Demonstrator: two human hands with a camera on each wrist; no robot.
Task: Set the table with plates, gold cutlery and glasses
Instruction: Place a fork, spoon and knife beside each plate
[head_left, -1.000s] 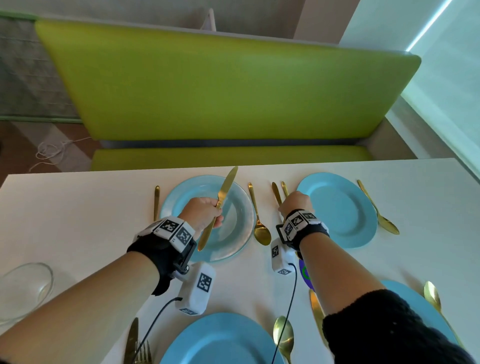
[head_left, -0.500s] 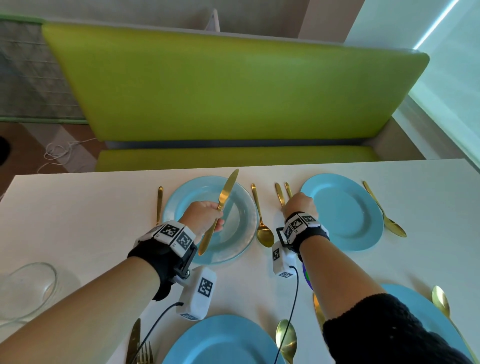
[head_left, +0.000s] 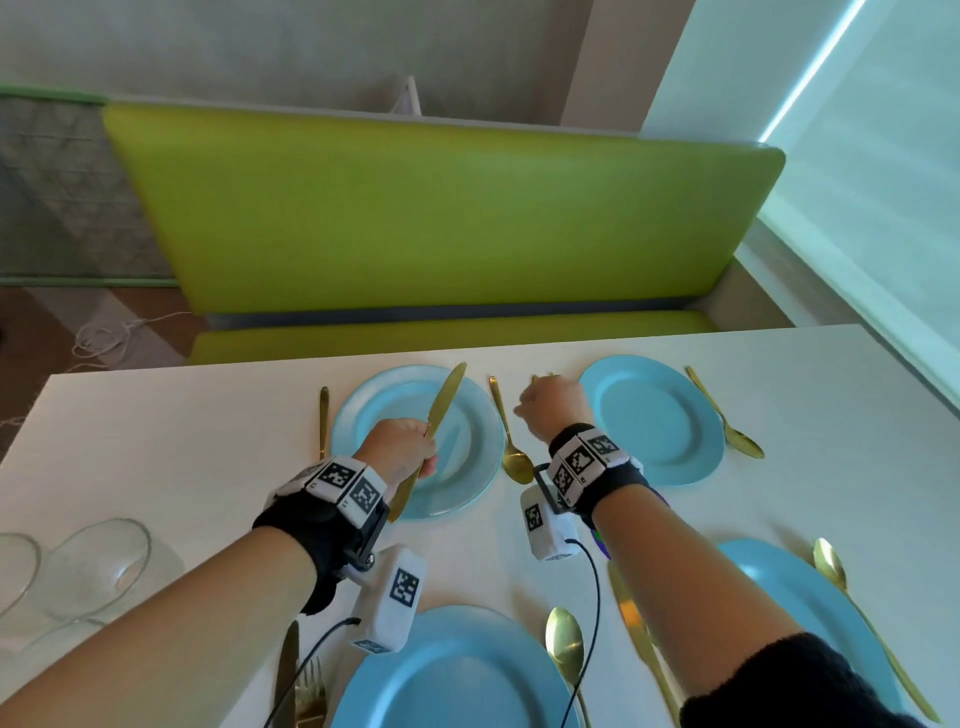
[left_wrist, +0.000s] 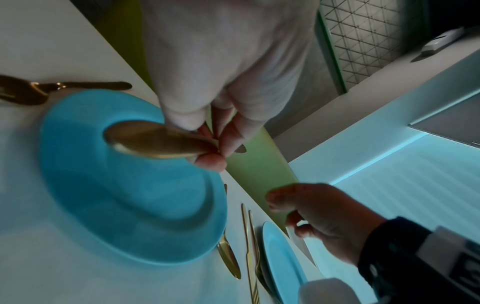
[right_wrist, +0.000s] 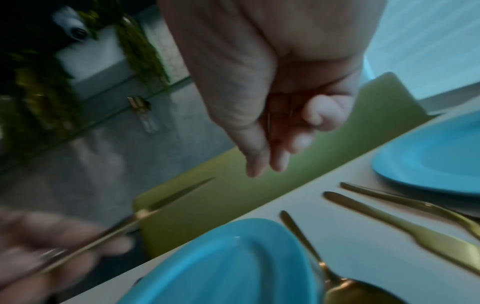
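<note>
Right hand (head_left: 551, 404) lifted off gold knife (right_wrist: 405, 228) and fork (right_wrist: 415, 203) lying between the two far plates; a second ago it rested down on them, now raised above, fingers loosely curled, holding nothing. It shifted slightly toward bench side of far right plate (head_left: 660, 415). Left hand (head_left: 397, 451), gripping its own gold knife (head_left: 434, 431), barely moved over far left plate (head_left: 467, 467). Second glass bowl (head_left: 15, 571) entered view at left edge of tabletop (head_left: 171, 457).

Lime-green bench (head_left: 441, 208) behind white table (head_left: 156, 441); white cord (head_left: 104, 338) coiled on floor left.
</note>
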